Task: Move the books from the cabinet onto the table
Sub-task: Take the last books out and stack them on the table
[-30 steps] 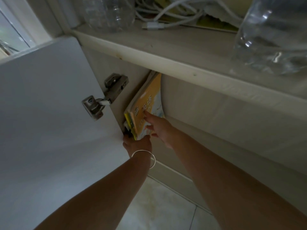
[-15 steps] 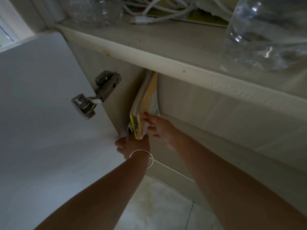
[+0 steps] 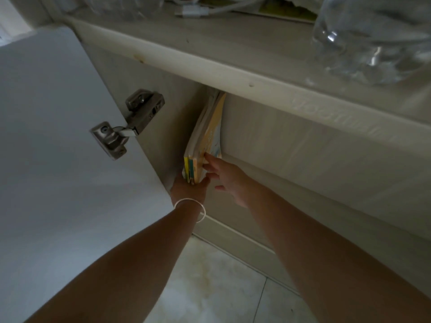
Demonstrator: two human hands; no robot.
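Both hands on a thin stack of books at the mouth of the open cabinet, centre of the frame.

The books (image 3: 205,145) stand on edge, leaning, in the gap just under the cabinet (image 3: 303,127) top, their yellow and orange spines facing the camera. The left hand (image 3: 189,186), with a pale bangle (image 3: 193,207) on its wrist, is under the bottom edge of the stack, thumb up against the right side, gripping it from below. The right hand (image 3: 229,180) lies against the orange cover with straight, spread fingers, touching but not curled round it. The open white door (image 3: 58,159) fills the left of the frame, its metal hinge (image 3: 128,122) left of the books. Clear plastic bottles (image 3: 373,38) and a white cable (image 3: 210,10) sit on the cabinet top along the upper edge; pale floor tiles (image 3: 221,287) show at bottom centre.
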